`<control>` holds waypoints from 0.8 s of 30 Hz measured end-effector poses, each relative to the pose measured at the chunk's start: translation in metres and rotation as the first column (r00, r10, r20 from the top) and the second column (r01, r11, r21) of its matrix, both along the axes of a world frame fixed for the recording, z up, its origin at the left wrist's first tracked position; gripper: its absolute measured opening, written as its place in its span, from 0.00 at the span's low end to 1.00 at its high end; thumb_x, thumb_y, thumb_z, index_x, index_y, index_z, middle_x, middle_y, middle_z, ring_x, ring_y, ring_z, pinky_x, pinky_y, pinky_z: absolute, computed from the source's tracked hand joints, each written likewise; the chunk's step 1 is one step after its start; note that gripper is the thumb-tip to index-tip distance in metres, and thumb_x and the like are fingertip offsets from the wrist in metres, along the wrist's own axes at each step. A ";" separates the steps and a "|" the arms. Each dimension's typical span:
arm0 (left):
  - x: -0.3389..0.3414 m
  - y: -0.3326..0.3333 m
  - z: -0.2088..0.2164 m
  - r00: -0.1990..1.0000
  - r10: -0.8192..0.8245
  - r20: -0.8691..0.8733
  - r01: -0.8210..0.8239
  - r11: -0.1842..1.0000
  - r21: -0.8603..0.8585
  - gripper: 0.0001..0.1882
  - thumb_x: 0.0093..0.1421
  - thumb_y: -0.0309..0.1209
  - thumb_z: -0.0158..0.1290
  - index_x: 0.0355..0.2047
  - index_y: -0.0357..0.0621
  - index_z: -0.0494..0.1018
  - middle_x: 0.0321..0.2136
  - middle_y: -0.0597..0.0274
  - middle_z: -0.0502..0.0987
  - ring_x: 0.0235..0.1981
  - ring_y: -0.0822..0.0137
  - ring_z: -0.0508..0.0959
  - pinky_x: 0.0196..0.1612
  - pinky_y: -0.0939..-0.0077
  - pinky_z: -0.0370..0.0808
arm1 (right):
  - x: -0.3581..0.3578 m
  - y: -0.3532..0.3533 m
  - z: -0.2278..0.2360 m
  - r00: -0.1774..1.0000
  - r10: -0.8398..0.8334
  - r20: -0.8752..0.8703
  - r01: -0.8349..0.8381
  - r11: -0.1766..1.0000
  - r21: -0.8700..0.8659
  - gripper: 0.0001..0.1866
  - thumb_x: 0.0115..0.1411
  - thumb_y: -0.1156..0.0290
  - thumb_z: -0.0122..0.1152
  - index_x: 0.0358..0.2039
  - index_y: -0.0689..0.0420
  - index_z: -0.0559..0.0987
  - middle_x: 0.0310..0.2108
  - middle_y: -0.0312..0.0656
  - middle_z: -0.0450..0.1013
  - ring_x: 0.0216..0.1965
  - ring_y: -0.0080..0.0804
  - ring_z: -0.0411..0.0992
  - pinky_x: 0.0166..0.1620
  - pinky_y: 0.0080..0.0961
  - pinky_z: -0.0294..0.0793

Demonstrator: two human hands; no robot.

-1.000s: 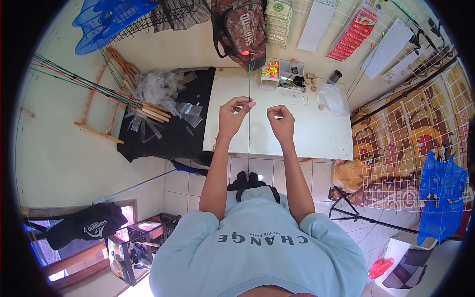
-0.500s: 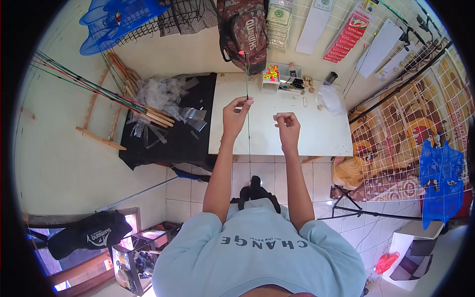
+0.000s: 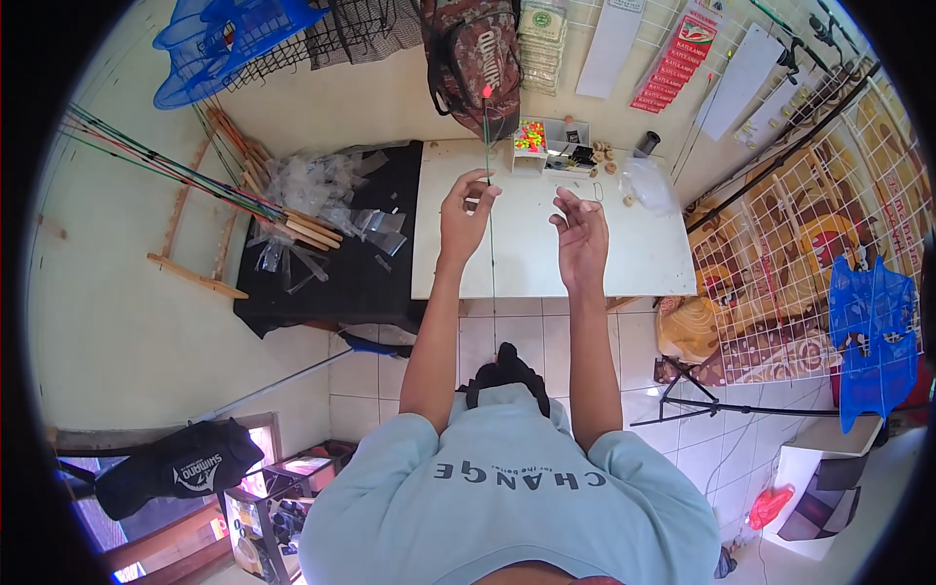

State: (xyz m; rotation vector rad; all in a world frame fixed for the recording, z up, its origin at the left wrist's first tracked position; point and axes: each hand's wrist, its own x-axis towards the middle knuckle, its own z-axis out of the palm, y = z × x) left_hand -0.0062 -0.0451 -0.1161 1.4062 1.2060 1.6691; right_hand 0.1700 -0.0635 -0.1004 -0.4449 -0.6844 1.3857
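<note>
A thin dark-green fishing rod [image 3: 492,244] stands lengthwise in front of me, with a small pinkish-red piece [image 3: 487,92] at its far tip. My left hand [image 3: 465,216] holds the rod between thumb and fingers, above the white table [image 3: 546,278]. To the right of the rod, my right hand [image 3: 583,239] hovers over the same table, its fingers apart and loosely bent. I see nothing held in it. The rod's near end runs down past the table's front edge toward the floor, where it becomes hard to follow.
A white box [image 3: 529,164] of bright beads, a dark canister [image 3: 646,143] and a clear plastic bag [image 3: 648,185] stand at the table's back. Leftward, wooden-handled rods [image 3: 310,232] and plastic wrappers [image 3: 317,185] lie over black cloth [image 3: 380,292]. A camouflage bag [image 3: 478,58] hangs behind.
My right hand has gone from closed fingertips to spread fingers and moved slightly right and away from me. The left hand keeps the rod, whose red tip sits a little farther down the picture.
</note>
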 end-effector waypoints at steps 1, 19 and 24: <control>-0.001 0.000 0.000 1.000 0.002 -0.001 -0.002 1.000 0.002 0.14 0.58 0.31 0.56 0.44 0.44 0.73 0.28 0.67 0.78 0.30 0.78 0.75 0.31 0.83 0.69 | -0.002 0.001 0.002 1.000 0.002 -0.001 -0.002 1.000 0.002 0.02 0.63 0.70 0.49 0.34 0.53 0.68 0.44 0.49 0.73 0.45 0.33 0.70 0.43 0.29 0.70; 0.000 -0.001 0.002 0.998 -0.043 0.038 0.043 0.999 -0.011 0.17 0.57 0.23 0.55 0.47 0.40 0.66 0.30 0.60 0.77 0.32 0.74 0.76 0.31 0.80 0.75 | -0.016 0.017 0.011 0.944 -0.208 0.255 0.208 0.978 0.028 0.12 0.60 0.72 0.58 0.43 0.63 0.71 0.31 0.39 0.73 0.35 0.25 0.73 0.36 0.20 0.70; -0.003 -0.001 -0.001 0.991 -0.078 0.111 0.075 0.997 0.032 0.21 0.57 0.22 0.55 0.50 0.42 0.62 0.31 0.60 0.76 0.33 0.74 0.75 0.31 0.81 0.76 | -0.010 0.021 0.014 0.889 -0.337 0.310 0.317 0.942 0.113 0.19 0.58 0.72 0.61 0.47 0.65 0.69 0.31 0.43 0.77 0.35 0.23 0.73 0.39 0.19 0.70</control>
